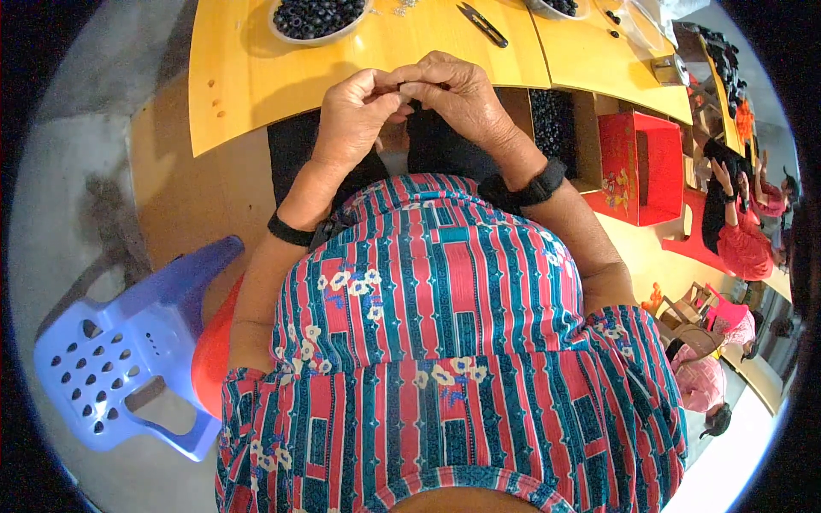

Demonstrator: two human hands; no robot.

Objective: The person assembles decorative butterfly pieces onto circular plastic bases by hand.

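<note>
My left hand [349,124] and my right hand [457,96] meet at the front edge of the yellow table [256,81]. Their thumbs and fingertips are pinched together. A tiny dark bit shows between the fingertips, mostly hidden, so its kind cannot be told. Beyond my hands stands a pale plastic bowl [318,40] heaped with small round black pieces. To its right lie black-handled thread snips [484,25]. Several small silvery bits [405,8] are scattered between the bowl and the snips.
Below the table edge, a box holds many black pieces [552,124], with a red carton [658,175] beside it. A second bowl [560,12] and a metal tin [670,70] stand at the right. A blue plastic stool [111,368] is at my left. Other people sit far right.
</note>
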